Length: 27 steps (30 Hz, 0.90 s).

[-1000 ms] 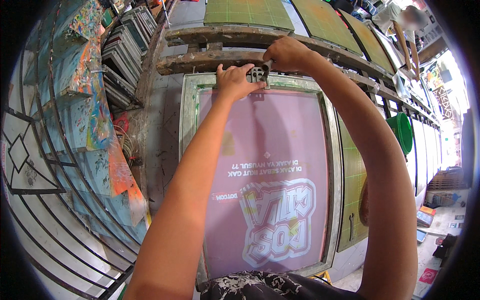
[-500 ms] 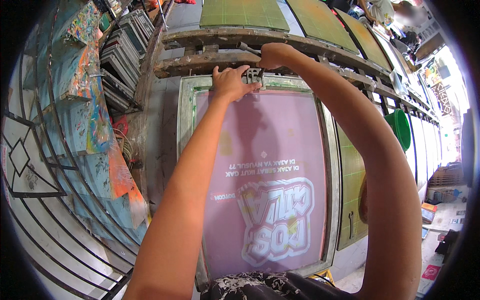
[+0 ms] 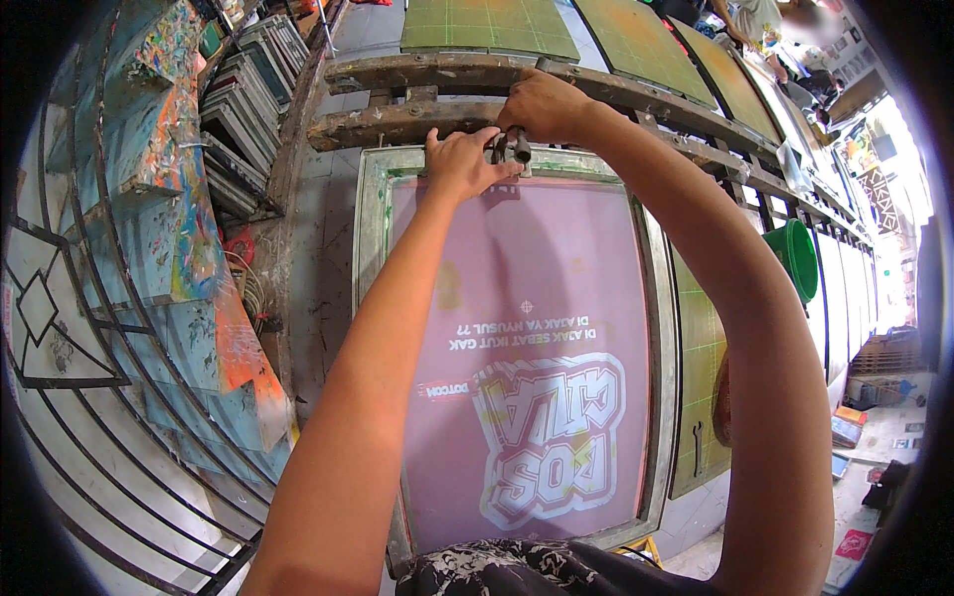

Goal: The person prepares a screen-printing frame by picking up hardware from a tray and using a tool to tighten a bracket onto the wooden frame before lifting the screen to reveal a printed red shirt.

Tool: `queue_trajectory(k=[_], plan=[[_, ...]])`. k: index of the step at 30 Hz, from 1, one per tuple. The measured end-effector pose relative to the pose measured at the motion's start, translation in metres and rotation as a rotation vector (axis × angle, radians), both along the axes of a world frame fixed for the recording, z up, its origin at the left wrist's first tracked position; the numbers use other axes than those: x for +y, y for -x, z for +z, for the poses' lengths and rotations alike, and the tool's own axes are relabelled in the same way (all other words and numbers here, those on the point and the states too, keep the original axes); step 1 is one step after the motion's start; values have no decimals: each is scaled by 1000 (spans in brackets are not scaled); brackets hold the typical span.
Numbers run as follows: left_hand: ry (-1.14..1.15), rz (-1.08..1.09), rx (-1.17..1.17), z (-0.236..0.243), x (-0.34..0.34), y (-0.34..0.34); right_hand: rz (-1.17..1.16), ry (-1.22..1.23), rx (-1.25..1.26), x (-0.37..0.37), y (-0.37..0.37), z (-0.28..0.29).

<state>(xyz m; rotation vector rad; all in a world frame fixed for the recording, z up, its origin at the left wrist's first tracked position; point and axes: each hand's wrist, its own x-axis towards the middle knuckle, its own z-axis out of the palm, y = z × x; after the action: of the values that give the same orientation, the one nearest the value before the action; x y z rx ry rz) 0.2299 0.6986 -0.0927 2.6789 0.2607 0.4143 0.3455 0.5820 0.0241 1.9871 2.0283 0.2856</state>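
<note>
A screen printing frame point(image 3: 373, 223) with a purple mesh lies in front of me, its pale design upside down to me. At its far edge sits a small metal clamp point(image 3: 524, 170), next to the wooden rail. My left hand point(image 3: 460, 162) grips this clamp from the left, thumb on the near side and a finger on the far side. My right hand point(image 3: 547, 107) is closed around a metal socket wrench point(image 3: 523, 151). The wrench's round socket end is at the clamp; whether it sits on a bolt I cannot tell.
Two worn wooden rails point(image 3: 397, 121) run across beyond the frame. Green gridded boards point(image 3: 487, 28) lie past them and at the right, where an open-end wrench point(image 3: 699, 449) rests. A green bucket point(image 3: 792, 260) stands right. Stacked frames point(image 3: 238, 119) and paint-splashed blue steps point(image 3: 164, 238) are left.
My right hand has turned the wrench, so its socket end has swung from beyond the rail toward me, down to the clamp. My left hand has hardly moved.
</note>
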Motion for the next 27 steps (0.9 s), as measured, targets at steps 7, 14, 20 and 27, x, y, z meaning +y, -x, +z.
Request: queue_trajectory(k=[7, 14, 20, 27], plan=[[-90, 47, 210, 11, -3, 0, -225, 131, -10, 24, 15, 8], [-16, 13, 89, 3, -1, 1, -754, 236, 103, 46, 33, 19], [-13, 29, 51, 4, -3, 0, -607, 6, 135, 21, 21, 13], [12, 21, -33, 0, -3, 1, -137, -1, 127, -20, -23, 14]])
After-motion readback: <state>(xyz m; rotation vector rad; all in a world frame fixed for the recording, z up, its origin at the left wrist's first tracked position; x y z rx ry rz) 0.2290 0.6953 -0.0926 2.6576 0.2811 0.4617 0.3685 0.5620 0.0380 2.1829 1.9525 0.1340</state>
